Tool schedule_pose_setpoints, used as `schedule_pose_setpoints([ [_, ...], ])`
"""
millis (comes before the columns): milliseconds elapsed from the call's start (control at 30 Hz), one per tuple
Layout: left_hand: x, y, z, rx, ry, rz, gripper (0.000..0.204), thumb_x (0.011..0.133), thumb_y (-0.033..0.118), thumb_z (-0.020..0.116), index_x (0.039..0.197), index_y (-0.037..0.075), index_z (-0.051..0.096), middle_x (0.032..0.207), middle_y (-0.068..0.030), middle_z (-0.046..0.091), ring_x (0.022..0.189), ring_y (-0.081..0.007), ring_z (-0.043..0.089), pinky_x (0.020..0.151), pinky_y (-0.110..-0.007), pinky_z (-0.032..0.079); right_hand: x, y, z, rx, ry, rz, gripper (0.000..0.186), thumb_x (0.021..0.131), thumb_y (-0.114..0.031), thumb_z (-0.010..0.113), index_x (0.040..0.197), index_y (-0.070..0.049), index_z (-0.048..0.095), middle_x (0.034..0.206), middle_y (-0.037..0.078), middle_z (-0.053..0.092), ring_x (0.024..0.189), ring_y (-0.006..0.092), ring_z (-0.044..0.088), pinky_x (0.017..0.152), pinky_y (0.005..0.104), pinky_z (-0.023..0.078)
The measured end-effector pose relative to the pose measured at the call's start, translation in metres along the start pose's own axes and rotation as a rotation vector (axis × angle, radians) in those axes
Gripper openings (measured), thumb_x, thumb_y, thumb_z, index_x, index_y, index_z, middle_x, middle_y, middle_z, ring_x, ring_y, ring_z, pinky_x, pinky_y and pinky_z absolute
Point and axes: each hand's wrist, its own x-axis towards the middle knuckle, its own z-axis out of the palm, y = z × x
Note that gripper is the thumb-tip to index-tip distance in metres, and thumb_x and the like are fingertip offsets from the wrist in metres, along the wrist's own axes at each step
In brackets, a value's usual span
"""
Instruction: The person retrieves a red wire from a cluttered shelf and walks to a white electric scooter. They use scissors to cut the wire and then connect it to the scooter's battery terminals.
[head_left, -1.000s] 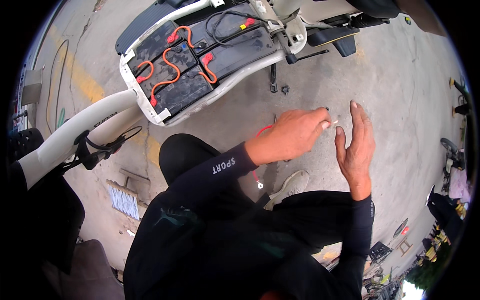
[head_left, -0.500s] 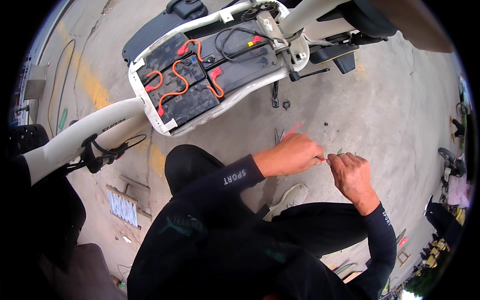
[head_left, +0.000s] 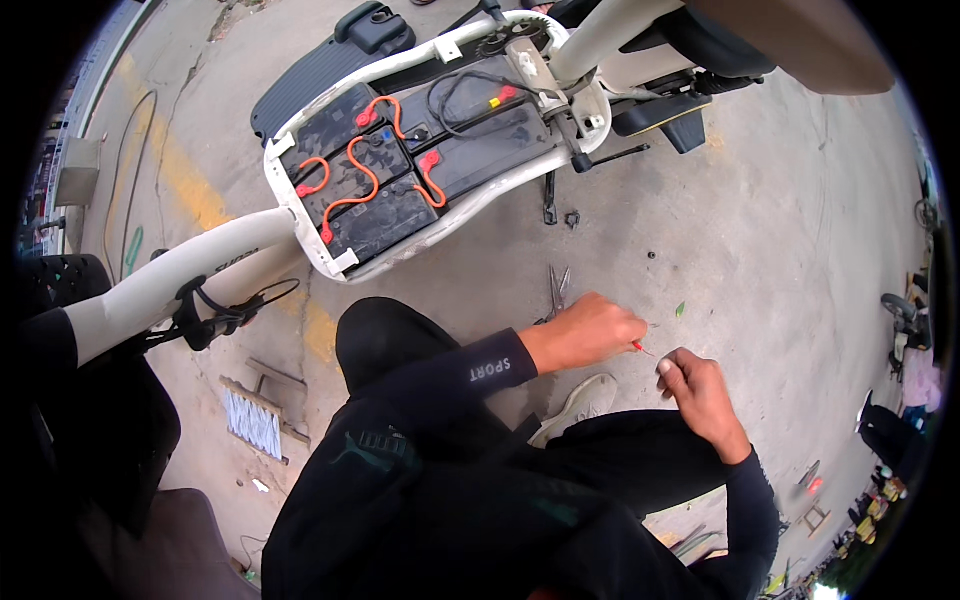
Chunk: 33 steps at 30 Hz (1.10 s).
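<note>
Just right of the frame's centre, the left hand [head_left: 585, 333] is curled closed, its fingers pinching a small red thing [head_left: 640, 347] whose tip pokes out toward the right; it is too small to identify, though it looks like a bit of red wire or a terminal end. The right hand [head_left: 697, 385] sits just beside it, slightly lower and to the right, loosely fisted with the thumb up; whether it actually grips anything cannot be told, since its palm faces away. Both hands hang close together above the concrete ground [head_left: 780, 230] in front of the crouching person's knee, probably so that the small piece can be worked on at close range, one hand steadying it and the other meeting it. The red piece thus lies at the left hand's fingertips, in the narrow gap between the two hands, apart from the right. Just above the left hand, a pair of pliers [head_left: 557, 290] lies on the ground, seemingly kept within reach. In the upper middle of the frame, a white scooter [head_left: 300, 215] stands opened up, its black batteries [head_left: 380, 200] exposed and joined by orange-red cables [head_left: 360, 165], likely uncovered for access to the wiring.
</note>
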Motion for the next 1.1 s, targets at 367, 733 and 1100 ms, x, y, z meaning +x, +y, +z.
schedule_pose_setpoints([
  [367, 0.013, 0.013, -0.011, -0.142, 0.09, -0.112, 0.017, 0.084, 0.017, 0.076, 0.079, 0.005, 0.065, 0.073, -0.0146, 0.067, 0.069, -0.0368, 0.067, 0.06, -0.044, 0.052, 0.019, -0.004, -0.011, 0.685, -0.183, 0.372, 0.026, 0.103, -0.026, 0.061, 0.091, -0.002, 0.061, 0.072, 0.003, 0.058, 0.062, 0.0162, 0.057, 0.056, 0.03, 0.046],
  [733, 0.021, 0.033, -0.019, -0.155, 0.096, -0.108, 0.015, 0.083, 0.013, 0.08, 0.082, 0.002, 0.068, 0.068, -0.0141, 0.064, 0.058, -0.0326, 0.063, 0.053, -0.038, 0.048, 0.005, 0.0, -0.017, 0.13, 0.107, 0.007, 0.026, 0.099, -0.031, 0.065, 0.087, -0.008, 0.062, 0.076, 0.004, 0.06, 0.063, 0.0201, 0.057, 0.055, 0.0342, 0.045],
  [1100, 0.034, 0.048, -0.037, -0.387, 0.276, -0.36, 0.011, 0.085, 0.007, 0.08, 0.089, -0.002, 0.073, 0.078, -0.0108, 0.076, 0.069, -0.0131, 0.073, 0.061, -0.027, 0.055, 0.008, -0.006, 0.002, 0.693, 0.038, 0.341, 0.038, 0.103, -0.023, 0.054, 0.132, 0.001, 0.053, 0.117, 0.016, 0.067, 0.092, 0.021, 0.068, 0.079, 0.036, 0.053],
])
